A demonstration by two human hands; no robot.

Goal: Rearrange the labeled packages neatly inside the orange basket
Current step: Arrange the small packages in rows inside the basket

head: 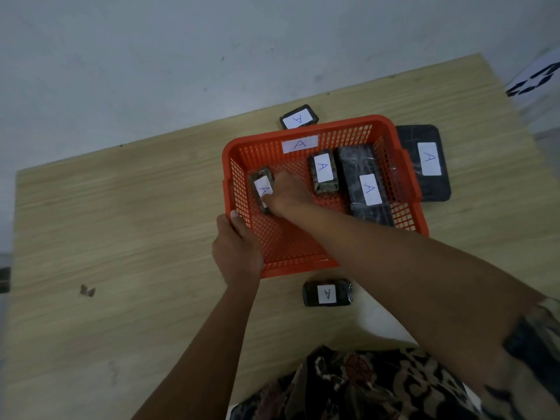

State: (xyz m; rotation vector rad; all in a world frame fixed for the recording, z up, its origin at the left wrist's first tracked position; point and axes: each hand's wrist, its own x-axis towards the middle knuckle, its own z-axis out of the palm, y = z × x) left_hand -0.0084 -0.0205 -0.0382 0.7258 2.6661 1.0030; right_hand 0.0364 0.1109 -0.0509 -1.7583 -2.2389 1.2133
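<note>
A pale wooden counter [121, 207] stands against a grey wall; the orange basket [394, 137] sits toward its far right corner; the left hand [236, 247] grips the basket's near-left rim; the right hand [286, 194] has its fingers closed on a small labeled package [262, 186] by the basket's left wall; two more packages lie inside, three outside.

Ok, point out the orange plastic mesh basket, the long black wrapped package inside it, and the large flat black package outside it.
Orange plastic mesh basket [306, 127]: head view, far rim.
Long black wrapped package [369, 189]: head view, white label.
Large flat black package [429, 159]: head view, white label.
</note>
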